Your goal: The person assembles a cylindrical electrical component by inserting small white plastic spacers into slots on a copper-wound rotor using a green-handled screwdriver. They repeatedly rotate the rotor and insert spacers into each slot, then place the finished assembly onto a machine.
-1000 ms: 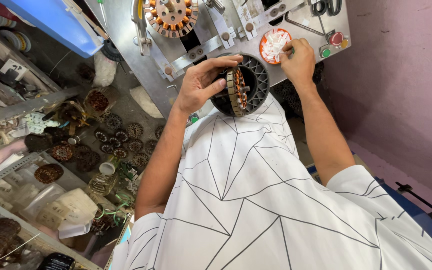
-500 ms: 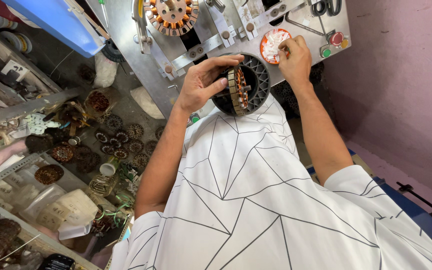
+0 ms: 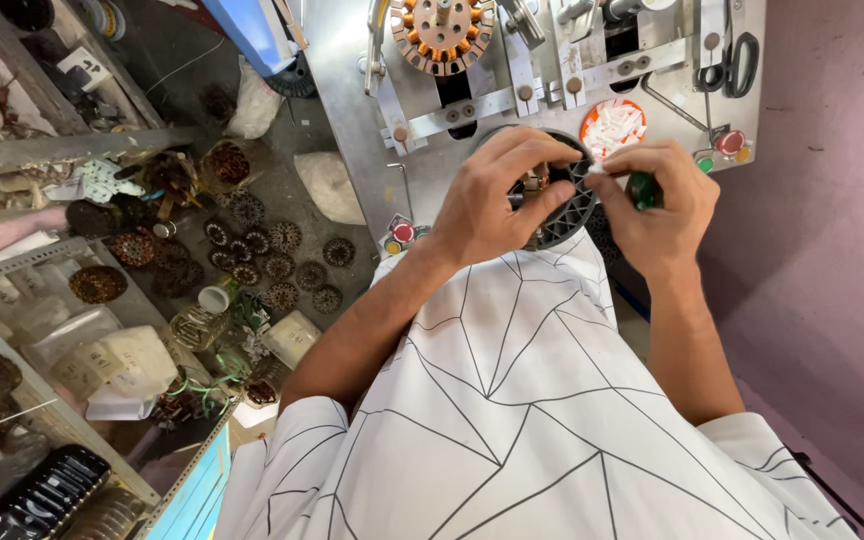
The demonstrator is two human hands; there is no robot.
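Black toothed stator ring (image 3: 564,212), largely hidden under left hand (image 3: 497,195) and right hand (image 3: 657,200).

Single head view, looking steeply down over wearer's own torso. Metal machine panel (image 3: 552,80) at frame top, close; cluttered shelves (image 3: 62,300) fill left side.

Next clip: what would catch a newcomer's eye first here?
Both hands meet at the top centre: the left hand grips a round black ring while the right hand pinches something small and white at its rim. Behind them a grey metal machine carries a copper-wound wheel. To the left, many small dark wound rings lie on the floor.
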